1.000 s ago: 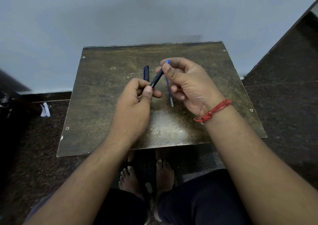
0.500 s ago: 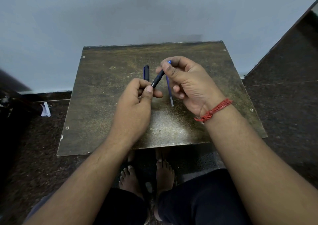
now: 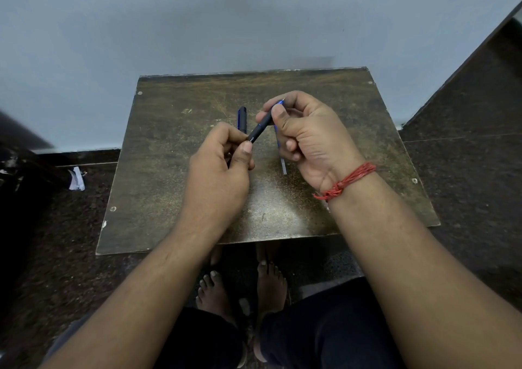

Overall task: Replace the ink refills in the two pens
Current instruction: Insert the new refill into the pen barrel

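We see the left hand and right hand both pinching the dark pen above the table, a refill and second pen lying beneath.

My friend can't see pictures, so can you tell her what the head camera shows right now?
Two hands hold one dark pen above a small worn table: the left hand pinches its lower end, the right hand grips the blue-tipped upper end. A second blue pen and a thin refill lie on the table behind the hands.
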`<state>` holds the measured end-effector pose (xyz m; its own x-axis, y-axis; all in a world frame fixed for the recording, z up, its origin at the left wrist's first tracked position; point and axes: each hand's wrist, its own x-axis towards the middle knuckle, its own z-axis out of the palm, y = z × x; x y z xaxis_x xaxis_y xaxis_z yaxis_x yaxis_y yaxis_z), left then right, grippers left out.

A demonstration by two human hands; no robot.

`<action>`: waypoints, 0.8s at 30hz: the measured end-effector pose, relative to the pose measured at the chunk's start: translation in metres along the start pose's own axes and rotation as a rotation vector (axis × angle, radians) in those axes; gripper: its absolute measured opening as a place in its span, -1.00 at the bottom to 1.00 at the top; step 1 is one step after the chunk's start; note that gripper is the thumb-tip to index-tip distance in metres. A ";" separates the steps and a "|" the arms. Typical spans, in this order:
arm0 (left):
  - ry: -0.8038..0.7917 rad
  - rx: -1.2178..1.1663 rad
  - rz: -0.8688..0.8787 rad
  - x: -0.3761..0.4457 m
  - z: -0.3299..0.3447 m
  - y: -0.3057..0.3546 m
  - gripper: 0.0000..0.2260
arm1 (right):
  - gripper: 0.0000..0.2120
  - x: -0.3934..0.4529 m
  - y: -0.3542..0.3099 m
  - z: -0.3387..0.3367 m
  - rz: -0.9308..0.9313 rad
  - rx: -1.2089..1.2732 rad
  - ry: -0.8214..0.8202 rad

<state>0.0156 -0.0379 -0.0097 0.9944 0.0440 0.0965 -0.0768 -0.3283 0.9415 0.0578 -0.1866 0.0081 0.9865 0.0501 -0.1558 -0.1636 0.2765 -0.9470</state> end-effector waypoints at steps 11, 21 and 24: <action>0.022 0.054 -0.013 0.001 -0.004 0.005 -0.80 | -0.95 0.003 -0.006 -0.015 -0.190 -0.469 0.311; 0.069 -0.003 -0.113 0.003 -0.007 -0.001 -0.80 | -0.85 0.006 -0.003 -0.029 -0.112 -1.366 0.287; 0.071 0.006 -0.118 0.003 -0.007 0.000 -0.82 | -0.79 0.005 -0.002 -0.024 -0.094 -1.494 0.248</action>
<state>0.0176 -0.0309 -0.0070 0.9888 0.1489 0.0077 0.0411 -0.3223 0.9457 0.0636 -0.2098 0.0025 0.9935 -0.1114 0.0218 -0.0974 -0.9355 -0.3395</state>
